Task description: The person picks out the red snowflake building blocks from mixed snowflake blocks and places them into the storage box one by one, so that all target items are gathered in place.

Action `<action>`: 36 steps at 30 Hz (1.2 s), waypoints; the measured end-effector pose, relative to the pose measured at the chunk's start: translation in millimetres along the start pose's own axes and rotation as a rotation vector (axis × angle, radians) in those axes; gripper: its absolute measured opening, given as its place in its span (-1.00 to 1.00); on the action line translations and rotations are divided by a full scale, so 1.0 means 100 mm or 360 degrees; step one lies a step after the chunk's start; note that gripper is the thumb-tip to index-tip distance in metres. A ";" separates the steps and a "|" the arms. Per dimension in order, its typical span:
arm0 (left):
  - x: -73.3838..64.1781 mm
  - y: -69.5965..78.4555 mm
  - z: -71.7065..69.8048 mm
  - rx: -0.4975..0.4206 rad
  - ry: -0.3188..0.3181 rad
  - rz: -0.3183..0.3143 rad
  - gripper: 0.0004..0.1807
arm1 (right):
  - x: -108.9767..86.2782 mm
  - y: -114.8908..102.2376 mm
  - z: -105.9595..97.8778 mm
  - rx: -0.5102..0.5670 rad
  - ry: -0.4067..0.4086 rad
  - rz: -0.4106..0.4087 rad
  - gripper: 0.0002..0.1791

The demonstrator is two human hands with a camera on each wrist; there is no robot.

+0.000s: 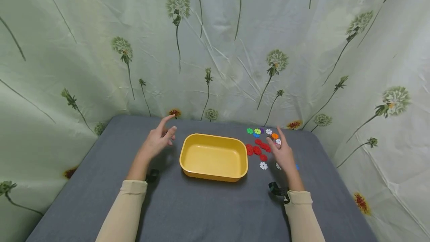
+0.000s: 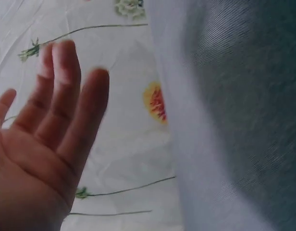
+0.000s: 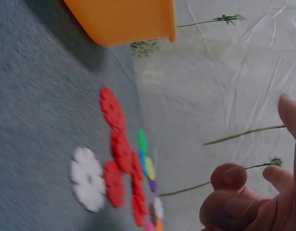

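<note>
My left hand (image 1: 156, 141) hovers over the table to the left of a yellow tub (image 1: 215, 176), holding nothing. In the left wrist view the fingers of that hand (image 2: 47, 139) are extended and apart. My right hand (image 1: 284, 157) is raised above the table, right of the tub, near flat flower-shaped plastic discs. It holds nothing that I can see; in the right wrist view its fingers (image 3: 229, 207) are loosely bent. Several red discs (image 3: 121, 150) lie beside the tub, with a white disc (image 3: 87, 179) close by. The right hand partly hides some discs.
Behind the red ones lie a green disc (image 1: 249, 131), an orange disc (image 1: 275, 136) and other coloured discs. A grey cloth (image 1: 208, 212) covers the table. A pale curtain (image 1: 221, 47) with dandelion prints hangs along the back and sides.
</note>
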State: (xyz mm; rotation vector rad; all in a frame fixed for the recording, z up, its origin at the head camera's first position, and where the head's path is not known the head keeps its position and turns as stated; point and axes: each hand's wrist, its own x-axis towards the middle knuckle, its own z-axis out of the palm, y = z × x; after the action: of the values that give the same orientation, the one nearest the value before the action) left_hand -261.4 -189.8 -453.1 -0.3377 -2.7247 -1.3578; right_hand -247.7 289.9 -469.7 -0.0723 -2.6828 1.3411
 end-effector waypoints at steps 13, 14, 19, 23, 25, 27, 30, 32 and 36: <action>0.05 -0.14 0.21 -0.0396 -0.0438 -0.0064 -0.18 | 0.10 0.16 0.29 0.0402 -0.0331 0.0183 -0.14; 0.06 -0.15 0.23 -0.0404 -0.0467 -0.0069 -0.18 | 0.10 0.18 0.30 0.0397 -0.0350 0.0183 -0.15; 0.06 -0.19 0.28 -0.0447 -0.0608 -0.0100 -0.26 | 0.08 0.25 0.35 0.0321 -0.0398 0.0223 -0.22; 0.05 -0.21 0.30 -0.0494 -0.0684 -0.0117 -0.32 | 0.06 0.27 0.36 0.0257 -0.0372 0.0288 -0.32; 0.05 -0.22 0.32 -0.0515 -0.0711 -0.0122 -0.35 | 0.06 0.27 0.37 0.0233 -0.0352 0.0315 -0.35; 0.05 -0.24 0.34 -0.0540 -0.0732 -0.0135 -0.38 | 0.05 0.28 0.38 0.0223 -0.0327 0.0343 -0.38; 0.06 -0.27 0.37 -0.0569 -0.0762 -0.0147 -0.40 | 0.06 0.29 0.40 0.0193 -0.0295 0.0350 -0.41; 0.06 -0.28 0.39 -0.0583 -0.0781 -0.0144 -0.40 | 0.06 0.30 0.42 0.0154 -0.0278 0.0342 -0.41; 0.07 -0.29 0.41 -0.0612 -0.0801 -0.0147 -0.38 | 0.06 0.30 0.44 0.0080 -0.0240 0.0351 -0.42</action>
State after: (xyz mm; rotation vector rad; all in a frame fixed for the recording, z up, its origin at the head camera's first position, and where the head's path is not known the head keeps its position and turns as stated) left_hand -273.5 -172.6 -499.2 -0.6685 -2.8553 -2.0752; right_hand -260.6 273.2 -519.0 -0.2800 -2.8319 1.5331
